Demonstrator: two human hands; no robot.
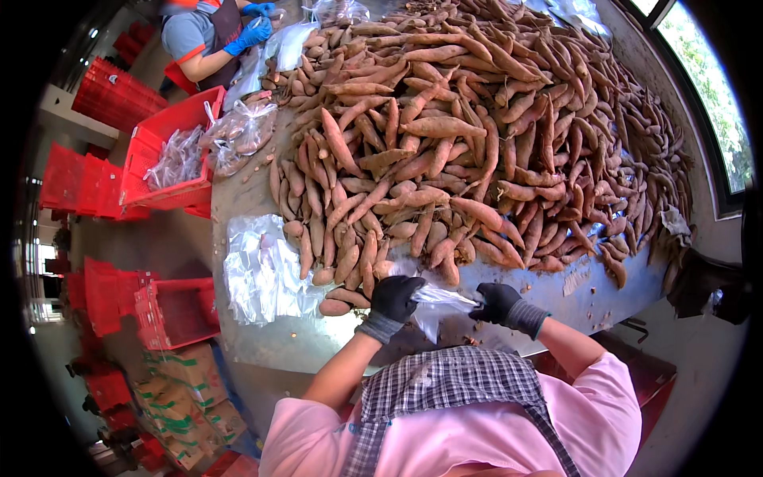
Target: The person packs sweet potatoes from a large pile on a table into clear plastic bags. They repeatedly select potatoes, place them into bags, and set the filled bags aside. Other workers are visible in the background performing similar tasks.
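Between my two gloved hands a clear plastic bag (442,298) is stretched over the near part of the metal table (268,346). My left hand (394,300), in a black glove, grips one side of the bag. The other side is pinched by my right hand (496,303), also in a black glove. No contents can be made out in the bag. A large heap of sweet potatoes (441,126) rises just beyond my hands. Left of my left hand lies a stack of flat clear plastic bags (262,271).
Filled, tied bags of sweet potatoes (244,131) sit at the table's left edge. Beside them a red plastic crate (164,143) holds more bags. An open red crate (179,313) and cardboard boxes (185,387) stand lower left. A co-worker's blue-gloved hands (250,36) are at the far left.
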